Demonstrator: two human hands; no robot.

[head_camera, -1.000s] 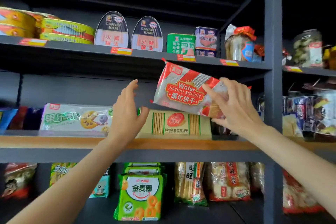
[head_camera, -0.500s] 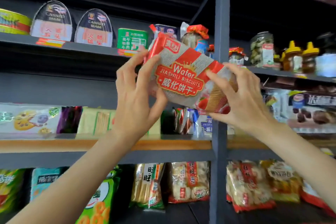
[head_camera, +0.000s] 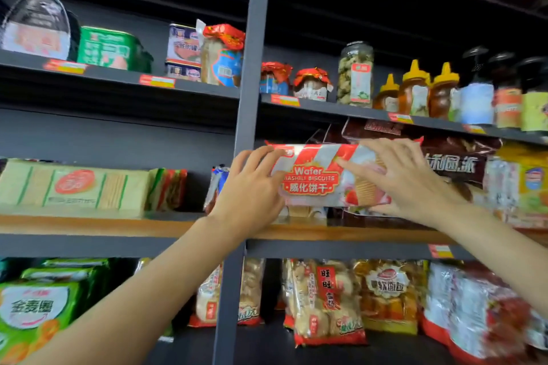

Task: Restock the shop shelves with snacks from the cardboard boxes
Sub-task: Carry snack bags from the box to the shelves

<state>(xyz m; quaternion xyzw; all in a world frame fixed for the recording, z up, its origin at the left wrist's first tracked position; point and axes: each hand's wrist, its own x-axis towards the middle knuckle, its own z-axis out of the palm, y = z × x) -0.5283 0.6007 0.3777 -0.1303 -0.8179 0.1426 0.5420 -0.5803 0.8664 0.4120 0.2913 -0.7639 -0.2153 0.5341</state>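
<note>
A red-and-white wafer biscuit pack (head_camera: 314,178) lies level just above the wooden middle shelf (head_camera: 296,231), right of the grey upright post (head_camera: 249,115). My left hand (head_camera: 252,187) grips the pack's left end, fingers curled over its top edge. My right hand (head_camera: 406,178) holds its right half, fingers spread over the front and thumb below. Behind the pack stand dark brown snack bags (head_camera: 456,163). No cardboard box is in view.
Pale cracker packs (head_camera: 74,187) lie on the middle shelf left of the post. The upper shelf (head_camera: 189,83) carries tins, jars and honey bottles (head_camera: 415,92). Rice cracker bags (head_camera: 326,302) and green snack bags (head_camera: 38,305) fill the lower shelf.
Both hands carried the wafer pack right, past the post, and lowered it from a tilt to level at the middle shelf. The view swung right with it.
</note>
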